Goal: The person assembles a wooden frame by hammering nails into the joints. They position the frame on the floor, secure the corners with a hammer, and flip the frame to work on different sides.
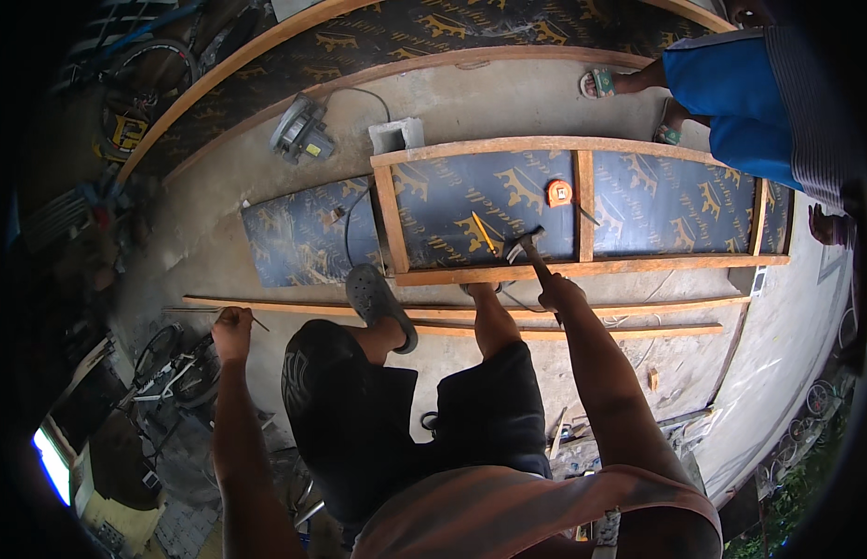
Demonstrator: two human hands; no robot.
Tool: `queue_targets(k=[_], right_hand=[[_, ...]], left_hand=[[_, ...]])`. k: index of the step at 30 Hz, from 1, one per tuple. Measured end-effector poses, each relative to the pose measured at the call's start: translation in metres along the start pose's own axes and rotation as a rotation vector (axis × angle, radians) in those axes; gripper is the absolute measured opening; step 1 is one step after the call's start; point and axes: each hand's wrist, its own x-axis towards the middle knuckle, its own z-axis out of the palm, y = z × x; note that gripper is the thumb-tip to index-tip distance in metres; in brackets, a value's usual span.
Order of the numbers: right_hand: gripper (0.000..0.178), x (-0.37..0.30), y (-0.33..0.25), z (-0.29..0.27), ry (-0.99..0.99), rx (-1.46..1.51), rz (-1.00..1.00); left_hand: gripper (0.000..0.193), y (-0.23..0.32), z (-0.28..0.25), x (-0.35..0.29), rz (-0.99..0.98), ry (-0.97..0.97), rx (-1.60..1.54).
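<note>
In my right hand (562, 294) is a claw hammer (538, 261), fingers wrapped round its handle. Its head hangs over the near rail of a wooden frame (582, 269) fixed on a dark printed panel (489, 186). On that panel lie an orange tape measure (559, 193), a yellow pencil-like stick (485, 233) and a thin dark tool (589, 216) by a crosspiece. Out to the left, my left hand (232, 333) is closed, with a thin dark stick-like end showing beside the fingers; its kind is too small to tell. My left foot (382, 307) rests beside the panel's loose left piece (312, 233).
A power saw (301, 129) with a cord stands near a hollow concrete block (396, 136). Long wooden strips (638, 308) lie across the floor. A longer framed panel (396, 37) spans the far side. Another person in blue shorts (731, 102) stands far right. Bicycles (168, 368) are at left.
</note>
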Motion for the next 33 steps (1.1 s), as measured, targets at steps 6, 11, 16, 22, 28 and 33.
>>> queue_targets(k=[6,11,16,22,28,33], right_hand=[[0.045,0.018,-0.006,-0.005,-0.096,-0.078,0.008],[0.047,0.022,-0.027,-0.002,-0.052,-0.119,0.098],[0.052,0.011,-0.073,-0.027,0.015,0.02,0.013],[0.034,0.035,-0.168,-0.101,0.096,-0.21,-0.055],[0.031,0.065,-0.239,-0.14,0.11,-0.58,-0.106],[0.029,0.071,-0.243,-0.111,0.119,-0.69,-0.109]], left_hand=[[0.015,0.011,0.071,-0.01,0.02,-0.116,-0.079],[0.006,0.028,0.126,0.01,0.099,-0.153,-0.337],[0.004,0.028,0.172,0.04,-0.062,-0.238,-0.702],[0.013,0.079,0.263,0.149,-0.041,-0.34,-1.217],[0.011,0.143,0.338,0.263,0.069,-0.49,-1.075],[0.024,0.114,0.418,0.282,0.082,-0.486,-0.661]])
